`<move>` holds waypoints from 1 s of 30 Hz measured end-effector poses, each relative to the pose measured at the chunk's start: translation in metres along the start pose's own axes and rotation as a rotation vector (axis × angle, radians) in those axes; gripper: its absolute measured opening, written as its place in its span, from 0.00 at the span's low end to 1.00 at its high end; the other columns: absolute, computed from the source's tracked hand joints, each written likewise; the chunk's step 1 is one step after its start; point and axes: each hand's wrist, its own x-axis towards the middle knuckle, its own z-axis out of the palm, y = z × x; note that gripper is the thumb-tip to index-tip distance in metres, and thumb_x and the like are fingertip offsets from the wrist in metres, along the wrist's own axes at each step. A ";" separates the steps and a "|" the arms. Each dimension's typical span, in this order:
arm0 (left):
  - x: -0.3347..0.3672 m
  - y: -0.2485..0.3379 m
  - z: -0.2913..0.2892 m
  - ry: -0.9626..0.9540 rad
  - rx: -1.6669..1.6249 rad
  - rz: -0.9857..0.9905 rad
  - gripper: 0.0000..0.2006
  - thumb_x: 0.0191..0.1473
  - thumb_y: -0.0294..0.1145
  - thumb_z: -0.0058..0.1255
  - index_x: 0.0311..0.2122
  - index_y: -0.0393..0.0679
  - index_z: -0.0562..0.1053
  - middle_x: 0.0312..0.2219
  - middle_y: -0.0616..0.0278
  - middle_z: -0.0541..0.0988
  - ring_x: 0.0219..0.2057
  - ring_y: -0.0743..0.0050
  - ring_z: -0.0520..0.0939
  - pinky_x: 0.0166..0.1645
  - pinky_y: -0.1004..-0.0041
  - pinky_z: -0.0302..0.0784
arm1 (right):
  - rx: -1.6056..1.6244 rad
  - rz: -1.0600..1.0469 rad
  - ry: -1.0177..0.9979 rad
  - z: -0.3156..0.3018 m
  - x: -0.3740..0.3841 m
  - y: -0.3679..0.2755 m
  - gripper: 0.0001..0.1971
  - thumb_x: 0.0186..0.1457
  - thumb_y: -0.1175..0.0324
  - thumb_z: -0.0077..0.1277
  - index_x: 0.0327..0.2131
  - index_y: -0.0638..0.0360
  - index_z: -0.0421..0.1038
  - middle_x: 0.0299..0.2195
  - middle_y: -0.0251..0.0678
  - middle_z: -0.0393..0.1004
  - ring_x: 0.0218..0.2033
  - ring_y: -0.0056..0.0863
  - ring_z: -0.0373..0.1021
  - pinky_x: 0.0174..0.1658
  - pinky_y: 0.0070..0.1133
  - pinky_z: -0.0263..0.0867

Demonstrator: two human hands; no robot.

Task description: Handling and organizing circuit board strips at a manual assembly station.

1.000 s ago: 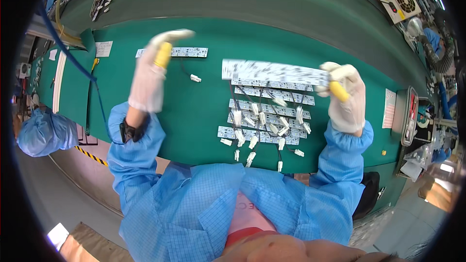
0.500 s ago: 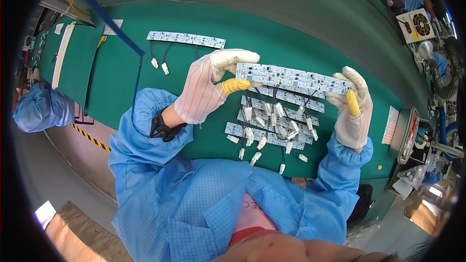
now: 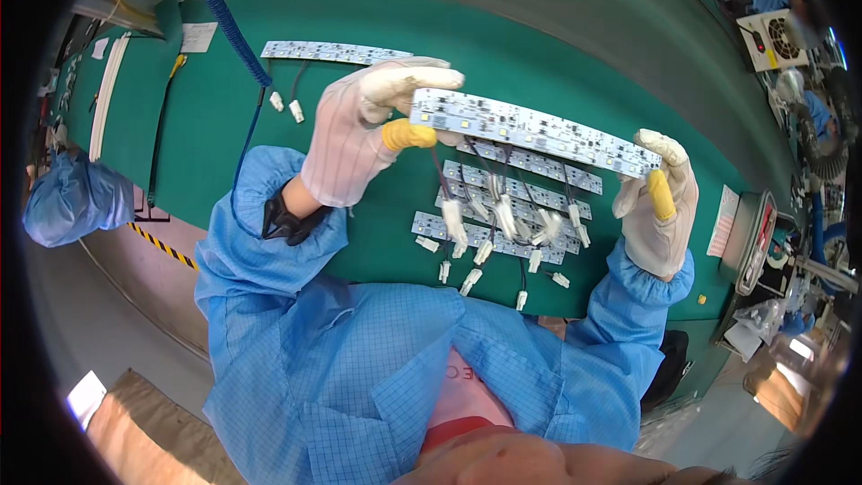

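Observation:
A long white LED circuit board is held up between my two gloved hands. My left hand pinches its left end, with a yellow-covered thumb below and the fingers above. At the right end, my right hand grips it the same way, its thumb also in yellow. Dark leads with white connectors hang beneath the board. Behind them, several similar LED boards lie in rows on the green mat, partly hidden by the leads. One more LED board lies beyond my left hand, its connectors toward me.
A blue coiled cord comes down at the left and runs to the black band on my left wrist. Further left are a black cable and white strips. A metal tray stands at the right edge. A co-worker's blue sleeve shows at far left.
The held board has come up off the rows and moved slightly left and closer, both hands with it. Its hanging leads now swing more freely in view.

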 end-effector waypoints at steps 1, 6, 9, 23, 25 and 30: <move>-0.002 0.001 0.002 0.013 -0.175 -0.057 0.28 0.48 0.49 0.54 0.47 0.34 0.71 0.41 0.55 0.75 0.34 0.69 0.82 0.40 0.77 0.76 | -0.006 0.000 0.010 -0.002 -0.001 0.001 0.22 0.56 0.55 0.51 0.45 0.65 0.66 0.17 0.31 0.72 0.18 0.15 0.66 0.28 0.14 0.60; -0.002 -0.004 0.002 0.012 -0.191 -0.061 0.28 0.50 0.45 0.55 0.50 0.34 0.69 0.40 0.54 0.76 0.34 0.69 0.82 0.42 0.76 0.75 | -0.180 -0.007 0.014 -0.001 -0.003 -0.008 0.17 0.57 0.59 0.50 0.43 0.63 0.67 0.16 0.26 0.69 0.18 0.14 0.65 0.28 0.12 0.60; 0.000 -0.001 0.000 -0.001 -0.184 -0.087 0.31 0.50 0.49 0.54 0.50 0.30 0.67 0.34 0.53 0.79 0.33 0.71 0.81 0.42 0.77 0.74 | -0.108 -0.009 0.006 -0.001 -0.003 -0.006 0.16 0.55 0.64 0.51 0.43 0.64 0.67 0.17 0.27 0.69 0.18 0.13 0.65 0.27 0.12 0.59; 0.003 -0.017 0.001 0.074 -0.042 -0.058 0.33 0.52 0.53 0.51 0.52 0.32 0.66 0.32 0.57 0.79 0.31 0.77 0.80 0.40 0.79 0.74 | 0.017 0.008 -0.116 -0.005 -0.011 -0.014 0.19 0.53 0.65 0.54 0.45 0.65 0.66 0.31 0.38 0.74 0.18 0.15 0.66 0.22 0.12 0.60; 0.004 -0.015 0.001 0.102 0.112 -0.097 0.31 0.56 0.53 0.45 0.53 0.34 0.66 0.29 0.61 0.80 0.30 0.81 0.79 0.37 0.82 0.73 | 0.055 0.013 -0.127 -0.002 -0.010 -0.017 0.22 0.53 0.60 0.54 0.46 0.67 0.65 0.29 0.39 0.74 0.18 0.14 0.66 0.22 0.11 0.59; 0.011 -0.009 0.001 0.036 0.350 -0.159 0.30 0.58 0.57 0.38 0.52 0.39 0.69 0.26 0.63 0.80 0.30 0.85 0.79 0.32 0.84 0.67 | 0.157 0.020 -0.177 -0.001 -0.009 -0.018 0.29 0.53 0.51 0.53 0.47 0.69 0.64 0.28 0.43 0.75 0.16 0.16 0.67 0.21 0.10 0.62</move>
